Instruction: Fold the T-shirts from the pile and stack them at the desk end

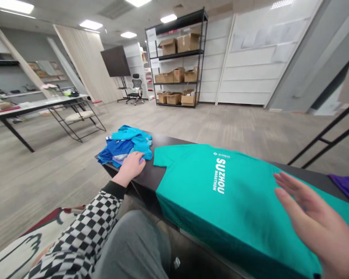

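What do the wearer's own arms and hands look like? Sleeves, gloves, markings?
Left arm: black-and-white checkered sleeve ending in a plain black cuff. Left hand: bare, no glove. Right hand: also bare, slightly blurred; its sleeve can't be made out.

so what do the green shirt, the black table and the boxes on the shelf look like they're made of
Green shirt: thin, smooth, mostly matte fabric, draping softly over the edge; perhaps polyester, but the fibre can't be told.
Black table: flat, dark, smooth top, maybe laminate or painted board.
Boxes: almost certainly matte cardboard, brown with folding flaps.
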Demonstrator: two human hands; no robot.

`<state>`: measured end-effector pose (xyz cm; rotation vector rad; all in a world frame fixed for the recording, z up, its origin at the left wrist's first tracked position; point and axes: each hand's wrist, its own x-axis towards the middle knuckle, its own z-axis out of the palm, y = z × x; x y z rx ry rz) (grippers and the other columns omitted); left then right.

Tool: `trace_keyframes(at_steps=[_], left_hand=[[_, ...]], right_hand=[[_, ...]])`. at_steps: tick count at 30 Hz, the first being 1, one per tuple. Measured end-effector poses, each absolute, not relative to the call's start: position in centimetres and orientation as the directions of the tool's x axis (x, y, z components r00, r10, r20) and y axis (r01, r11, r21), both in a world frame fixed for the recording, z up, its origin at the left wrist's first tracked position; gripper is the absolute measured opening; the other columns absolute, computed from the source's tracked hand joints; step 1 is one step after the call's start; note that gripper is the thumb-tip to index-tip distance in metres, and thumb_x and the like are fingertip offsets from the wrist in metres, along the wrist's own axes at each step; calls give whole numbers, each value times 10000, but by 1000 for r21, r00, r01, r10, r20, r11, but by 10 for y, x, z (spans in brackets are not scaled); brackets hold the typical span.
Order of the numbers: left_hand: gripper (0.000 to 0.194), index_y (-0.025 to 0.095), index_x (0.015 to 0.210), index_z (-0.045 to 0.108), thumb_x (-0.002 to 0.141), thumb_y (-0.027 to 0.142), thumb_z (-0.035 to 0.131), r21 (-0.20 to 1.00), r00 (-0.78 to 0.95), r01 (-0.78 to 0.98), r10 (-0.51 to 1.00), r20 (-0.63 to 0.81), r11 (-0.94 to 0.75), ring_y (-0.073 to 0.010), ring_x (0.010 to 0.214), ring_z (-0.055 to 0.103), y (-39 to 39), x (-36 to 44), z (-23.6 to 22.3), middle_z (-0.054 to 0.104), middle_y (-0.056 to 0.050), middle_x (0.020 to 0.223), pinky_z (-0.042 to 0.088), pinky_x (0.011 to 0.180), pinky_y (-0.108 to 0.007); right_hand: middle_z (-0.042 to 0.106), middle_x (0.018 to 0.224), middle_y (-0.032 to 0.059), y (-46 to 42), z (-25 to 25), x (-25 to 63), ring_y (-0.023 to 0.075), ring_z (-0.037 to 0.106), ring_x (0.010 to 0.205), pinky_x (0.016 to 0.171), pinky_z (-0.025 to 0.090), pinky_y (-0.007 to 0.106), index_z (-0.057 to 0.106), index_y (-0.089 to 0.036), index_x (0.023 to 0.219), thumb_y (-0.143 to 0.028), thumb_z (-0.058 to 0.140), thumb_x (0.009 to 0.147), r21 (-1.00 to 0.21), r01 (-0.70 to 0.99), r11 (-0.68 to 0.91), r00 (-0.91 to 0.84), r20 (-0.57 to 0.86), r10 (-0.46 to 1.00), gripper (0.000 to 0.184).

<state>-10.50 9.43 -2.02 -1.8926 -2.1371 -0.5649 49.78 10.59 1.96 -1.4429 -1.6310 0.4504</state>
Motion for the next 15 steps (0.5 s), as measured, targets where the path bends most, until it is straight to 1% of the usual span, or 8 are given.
trace_keyframes(at_steps=[1, 3, 6, 9, 11, 13, 15], left_hand=[[456, 157, 1374, 800, 1061, 360, 538, 105, -152, 987, 908, 390, 120, -386, 1376, 705, 93, -112, -24, 755, -191, 1482, 537, 1244, -559], [489, 148, 1393, 798, 1071, 399, 529, 66, -143, 990, 921, 362, 127, -400, 1408, 687, 88, -124, -32, 727, -206, 1532, 517, 1265, -576], [523, 153, 1432, 778, 1087, 429, 498, 42, -113, 994, 926, 360, 105, -368, 1439, 678, 77, -139, -39, 724, -193, 1549, 497, 1298, -537], [548, 143, 1453, 762, 1090, 433, 472, 21, -118, 993, 931, 346, 118, -359, 1479, 662, 64, -149, -42, 721, -197, 1565, 483, 1318, -528], [560, 126, 1470, 754, 1079, 417, 478, -11, -155, 986, 934, 323, 167, -389, 1523, 631, 57, -149, -44, 698, -217, 1596, 468, 1326, -573], [575, 98, 1482, 747, 1054, 405, 516, -34, -210, 972, 926, 313, 232, -441, 1556, 596, 54, -139, -45, 668, -249, 1623, 445, 1331, -638], [599, 79, 1507, 733, 1039, 403, 546, -6, -216, 973, 919, 330, 231, -459, 1587, 563, 57, -116, -44, 636, -263, 1654, 423, 1347, -657]], right_hand=[[769, 1532, 41, 109, 21, 495, 424, 724, 1416, 1239, 542, 731, 705, -465, 1510, -823, 653, 958, -789, 557, 258, 95, 370, 924, 660], [804, 1459, 59, 115, 22, 494, 422, 745, 1374, 1236, 546, 718, 732, -427, 1472, -794, 664, 952, -809, 527, 260, 124, 375, 919, 641], [844, 1359, 73, 115, 19, 503, 451, 765, 1318, 1197, 567, 723, 784, -398, 1393, -790, 689, 885, -791, 572, 218, 94, 327, 940, 649], [867, 1282, 68, 107, 16, 515, 465, 786, 1257, 1169, 565, 742, 833, -388, 1272, -801, 688, 856, -799, 585, 140, 157, 281, 947, 604], [878, 1233, 60, 100, 17, 520, 459, 794, 1226, 1174, 551, 741, 855, -383, 1208, -805, 684, 865, -813, 574, 94, 219, 264, 939, 570], [881, 1216, 49, 94, 20, 524, 445, 796, 1218, 1183, 543, 724, 862, -385, 1198, -808, 678, 881, -821, 565, 80, 244, 260, 934, 560], [883, 1212, 39, 92, 21, 529, 437, 798, 1210, 1185, 538, 717, 860, -393, 1214, -819, 668, 887, -815, 575, 73, 240, 254, 937, 570]])
